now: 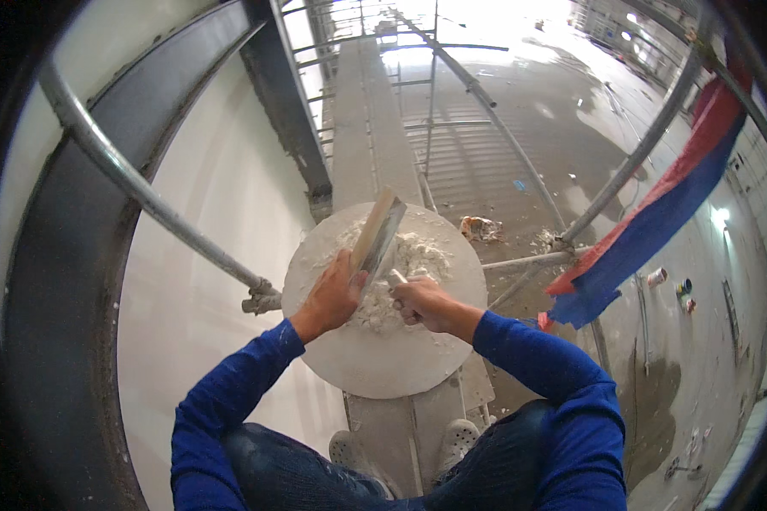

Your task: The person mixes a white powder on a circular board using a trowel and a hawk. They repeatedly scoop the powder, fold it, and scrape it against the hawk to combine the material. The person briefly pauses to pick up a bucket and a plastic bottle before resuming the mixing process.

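My left hand (333, 295) grips the near end of a long, flat-bladed plastering tool (378, 231), which is tilted over a round white board (383, 377). Close to its right, my right hand (422, 301) is closed on a small tool's pale handle (396, 278); the rest of that tool is hard to make out. Crumbly white plaster-like material (422, 252) lies heaped on the board around and beneath both hands. The board rests in front of my knees, over the scaffold planks (383, 415).
Steel scaffold tubes (160, 201) cross at left and right. A pale wall (198, 255) and dark steel beam (57, 306) stand at left. Red and blue fabric (652, 223) hangs at right. Planks run ahead, above a lower floor (518, 121) with a crumpled plastic bag (481, 228).
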Demonstrator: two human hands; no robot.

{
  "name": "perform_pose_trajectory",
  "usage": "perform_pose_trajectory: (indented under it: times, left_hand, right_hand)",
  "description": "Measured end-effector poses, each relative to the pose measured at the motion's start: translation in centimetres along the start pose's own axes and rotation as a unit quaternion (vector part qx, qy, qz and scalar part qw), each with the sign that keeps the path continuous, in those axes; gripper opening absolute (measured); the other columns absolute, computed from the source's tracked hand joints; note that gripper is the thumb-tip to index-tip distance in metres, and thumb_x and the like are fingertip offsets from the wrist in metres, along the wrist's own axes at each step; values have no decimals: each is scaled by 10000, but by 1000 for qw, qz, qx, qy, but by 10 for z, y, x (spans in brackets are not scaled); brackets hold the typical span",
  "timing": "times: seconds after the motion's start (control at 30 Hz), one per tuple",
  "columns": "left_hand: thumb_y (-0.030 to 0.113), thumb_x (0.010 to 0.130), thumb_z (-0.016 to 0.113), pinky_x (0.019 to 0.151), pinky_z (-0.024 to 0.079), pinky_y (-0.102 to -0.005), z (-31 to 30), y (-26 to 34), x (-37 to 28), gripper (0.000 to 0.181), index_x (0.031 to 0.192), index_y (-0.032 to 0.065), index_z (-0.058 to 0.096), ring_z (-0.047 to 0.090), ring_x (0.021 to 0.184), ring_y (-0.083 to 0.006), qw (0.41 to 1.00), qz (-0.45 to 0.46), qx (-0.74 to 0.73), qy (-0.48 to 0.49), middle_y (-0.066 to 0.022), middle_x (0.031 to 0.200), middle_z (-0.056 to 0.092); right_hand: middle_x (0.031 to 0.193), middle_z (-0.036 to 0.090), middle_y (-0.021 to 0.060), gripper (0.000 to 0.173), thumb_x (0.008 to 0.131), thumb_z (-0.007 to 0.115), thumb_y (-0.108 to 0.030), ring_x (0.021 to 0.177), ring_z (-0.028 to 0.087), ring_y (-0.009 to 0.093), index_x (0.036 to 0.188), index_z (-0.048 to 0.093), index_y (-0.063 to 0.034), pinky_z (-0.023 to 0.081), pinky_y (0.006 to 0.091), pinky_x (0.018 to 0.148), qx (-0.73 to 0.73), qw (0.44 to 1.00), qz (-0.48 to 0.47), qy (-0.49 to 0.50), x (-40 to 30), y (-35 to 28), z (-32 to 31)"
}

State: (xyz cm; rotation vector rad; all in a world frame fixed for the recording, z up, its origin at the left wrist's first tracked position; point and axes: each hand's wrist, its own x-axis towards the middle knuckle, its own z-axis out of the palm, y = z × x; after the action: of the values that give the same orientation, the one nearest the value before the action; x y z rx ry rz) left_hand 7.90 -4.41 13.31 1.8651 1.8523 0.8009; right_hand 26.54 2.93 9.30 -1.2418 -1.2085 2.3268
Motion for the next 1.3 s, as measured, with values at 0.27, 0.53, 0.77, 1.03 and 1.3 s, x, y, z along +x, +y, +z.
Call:
perform_pose_trajectory:
  times: [0.27, 0.53, 0.77, 1.03, 1.3]
  left_hand:
    - [130, 917, 525, 802, 411, -539, 24, 6, -5, 277, 1092, -22, 373, 527, 929, -513, 1000, 1, -21, 3, -325, 957, 539]
    - [137, 924, 511, 782, 407, -543, 17, 18, 0, 252, 1078, -15, 381, 525, 919, -514, 999, -4, -47, 15, -321, 963, 532]
    - [177, 943, 494, 825, 396, -539, 24, 6, 1, 324, 1151, -36, 366, 524, 950, -509, 999, 22, -48, 11, -351, 994, 537]
    - [116, 898, 505, 790, 387, -570, 43, -8, 2, 239, 1063, -21, 399, 514, 915, -522, 997, 7, -41, 66, -318, 931, 536]
    - [105, 891, 491, 769, 403, -564, 66, -20, 3, 209, 1034, -15, 398, 527, 883, -504, 999, 10, -36, 24, -296, 923, 526]
  right_hand:
    - [655, 436, 0, 149, 870, 548, -86, 469, 377, 93, 746, 466, -75, 255, 270, 404, -2, 1000, 1, 4, -2, 6, 2]
    - [609, 419, -1, 181, 870, 554, -134, 456, 387, 123, 716, 477, -74, 266, 301, 410, 7, 1000, -5, 21, 10, 15, -9]
    - [596, 437, 10, 164, 855, 551, -131, 465, 413, 135, 728, 482, -53, 314, 321, 398, -90, 994, -53, 35, 10, 9, -3]
    - [636, 423, -13, 134, 871, 528, -83, 489, 386, 92, 754, 463, -65, 276, 274, 407, -114, 989, -85, 43, 3, 15, 1]
    - [636, 493, 28, 180, 870, 532, -141, 498, 453, 134, 745, 512, -13, 337, 327, 418, -152, 983, -61, 82, 6, 21, -2]
